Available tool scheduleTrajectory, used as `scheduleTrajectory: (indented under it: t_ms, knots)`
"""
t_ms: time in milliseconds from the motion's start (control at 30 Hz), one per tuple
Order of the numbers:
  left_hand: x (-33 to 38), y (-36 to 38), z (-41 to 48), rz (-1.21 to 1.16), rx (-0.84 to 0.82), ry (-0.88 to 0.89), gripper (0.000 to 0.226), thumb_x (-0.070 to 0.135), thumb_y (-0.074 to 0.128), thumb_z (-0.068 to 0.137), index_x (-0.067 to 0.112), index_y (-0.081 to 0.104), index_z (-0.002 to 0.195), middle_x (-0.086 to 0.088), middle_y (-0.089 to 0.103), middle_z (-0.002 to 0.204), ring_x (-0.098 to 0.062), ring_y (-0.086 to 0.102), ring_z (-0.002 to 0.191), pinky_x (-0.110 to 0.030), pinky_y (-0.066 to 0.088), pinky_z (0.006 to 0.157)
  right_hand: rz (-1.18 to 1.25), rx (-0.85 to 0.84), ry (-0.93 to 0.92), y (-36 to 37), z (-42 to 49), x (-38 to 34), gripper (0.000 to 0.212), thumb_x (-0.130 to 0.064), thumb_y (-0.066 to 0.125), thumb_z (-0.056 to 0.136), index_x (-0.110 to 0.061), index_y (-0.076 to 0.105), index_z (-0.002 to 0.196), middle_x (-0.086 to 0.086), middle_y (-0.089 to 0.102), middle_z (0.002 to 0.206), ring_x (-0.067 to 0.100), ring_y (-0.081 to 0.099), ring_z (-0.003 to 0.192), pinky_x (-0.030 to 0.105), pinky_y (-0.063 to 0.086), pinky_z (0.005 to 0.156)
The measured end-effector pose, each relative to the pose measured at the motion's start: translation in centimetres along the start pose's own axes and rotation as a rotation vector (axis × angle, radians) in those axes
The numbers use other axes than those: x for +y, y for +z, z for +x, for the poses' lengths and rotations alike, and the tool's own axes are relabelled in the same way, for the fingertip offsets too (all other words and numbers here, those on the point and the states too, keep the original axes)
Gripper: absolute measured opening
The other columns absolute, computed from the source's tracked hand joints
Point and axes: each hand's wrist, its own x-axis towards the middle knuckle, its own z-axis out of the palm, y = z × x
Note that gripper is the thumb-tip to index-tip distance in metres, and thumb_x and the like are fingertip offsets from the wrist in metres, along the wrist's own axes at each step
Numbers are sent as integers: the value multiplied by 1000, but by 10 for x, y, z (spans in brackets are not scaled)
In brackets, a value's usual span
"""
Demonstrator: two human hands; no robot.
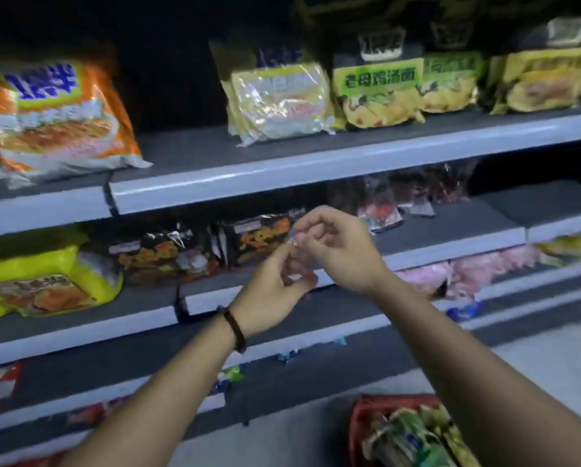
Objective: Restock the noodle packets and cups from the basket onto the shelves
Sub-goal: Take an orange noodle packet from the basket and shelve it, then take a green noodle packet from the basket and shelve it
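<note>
A black noodle packet (258, 235) with orange print stands on the middle shelf (450, 249), beside another black packet (154, 254) to its left. My right hand (336, 246) pinches the standing packet's crimped right edge between thumb and fingers. Just below it, my left hand (275, 291), with a dark wristband, curls its fingers at the packet's lower right corner; whether it grips the packet is hidden. At the bottom right a red basket (359, 423) holds several green and yellow packets (417, 436).
The upper shelf (316, 173) carries an orange packet (56, 123) at left and yellow packets (282, 102) toward the right. Yellow packets (43, 284) lie on the middle shelf at left, dark red ones (380, 203) at right. Pink packets (467, 271) fill a lower shelf.
</note>
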Motion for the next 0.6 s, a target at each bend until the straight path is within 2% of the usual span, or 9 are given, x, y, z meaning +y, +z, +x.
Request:
scheduleTrajectory:
  t_ms: [33,67,133,200,300,367,467,533,600]
  knots:
    - [-15,23,4,4,-55,-61,21,10,70,99,16,60,117,-6,71,99,-23,73,81,-47,61,83,4,7,72,-11,-11,27,6,-13,76,95,-14,73,100,22,65,77,15,62,66,28,53,65]
    - [-32,46,7,2,-97,-125,21,11,69,99,19,59,115,-6,72,101,-23,74,82,-47,63,81,-10,14,151,-22,-24,54,7,-23,77,91,-22,73,97,15,68,77,17,65,68,33,54,68]
    - [-62,91,6,12,-172,-241,20,11,67,99,20,56,113,-10,72,104,-20,72,80,-29,59,63,-71,3,321,-40,-54,107,14,-37,73,83,-29,73,94,0,72,78,20,68,74,41,56,75]
    - [-94,133,7,24,-230,-344,21,11,66,101,15,55,119,-7,70,104,-20,69,79,-18,50,54,-106,-31,473,-55,-86,163,22,-37,69,79,-20,74,93,-3,72,77,19,68,75,46,59,77]
    - [-145,191,11,73,-293,-467,23,13,65,102,10,56,123,-3,68,99,-22,66,71,-17,49,51,-168,-67,676,-71,-139,245,12,-28,69,86,-19,67,77,-1,68,74,15,63,73,41,56,76]
    - [-182,227,16,102,-350,-540,19,11,64,103,10,54,120,-8,64,96,-19,61,64,-15,45,44,-203,-81,815,-78,-175,306,15,-23,73,92,-19,68,79,0,71,79,18,66,76,39,57,78]
    - [-238,278,21,162,-444,-630,13,16,64,103,16,53,110,-10,65,93,-19,61,65,-23,44,50,-225,-87,1016,-84,-226,393,27,-26,70,94,-1,75,91,25,74,85,27,66,77,53,61,77]
    - [-274,309,19,197,-475,-690,8,21,65,102,21,56,102,-7,68,92,-19,66,69,-24,43,53,-257,-83,1153,-82,-258,445,31,-27,69,95,2,78,95,28,74,89,33,70,81,57,62,81]
    - [-303,340,14,228,-509,-766,12,27,64,101,27,57,91,-6,71,97,-24,73,79,-27,48,61,-242,-80,1326,-75,-295,494,28,-28,71,92,-3,78,100,28,78,99,43,78,91,56,64,81]
